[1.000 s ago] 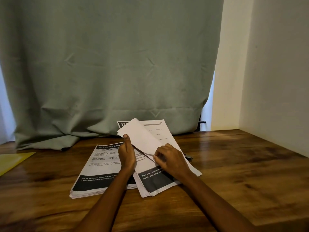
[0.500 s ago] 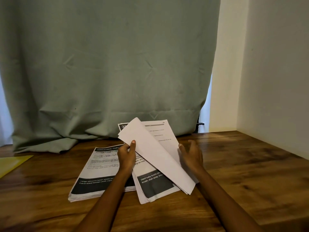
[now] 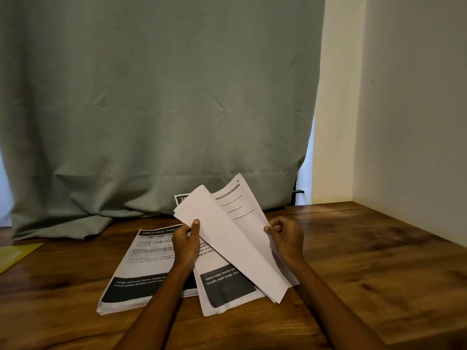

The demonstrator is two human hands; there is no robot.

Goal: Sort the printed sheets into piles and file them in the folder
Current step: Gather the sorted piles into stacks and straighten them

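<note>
Grey-green creased fabric curtain [image 3: 156, 104] fills the back of the scene, its hem bunched on the desk at left. Cream painted wall [image 3: 414, 102] on the right, corner running down to the desk. Dark brown wooden desk [image 3: 366, 269] with visible grain takes up the lower part.

Thick stack of printed white sheets [image 3: 136, 271] lies flat on the desk left of centre, top page with a black header band reading "DRESSING TABLE" and a black footer block with white text. Second, thinner pile of printed sheets [image 3: 225, 291] lies just right of it, angled, overlapping the first stack's right edge; its black footer block reads "Used baby bottle…".

Lifted white sheets [image 3: 232, 243], blank backs facing the camera, are raised off the second pile and tilted up to the left. Behind them another printed page with a grey header bar [image 3: 240, 200] is lifted at its right edge, sparse text lines, too small to read.

Left hand [image 3: 185, 242] pinches the left edge of the lifted sheets, thumb on top. Right hand [image 3: 286, 236] has fingers curled, pinching the right edge of the grey-header page.

Yellow flat folder corner [image 3: 15, 253] lies at the far left desk edge, well apart from both piles.
</note>
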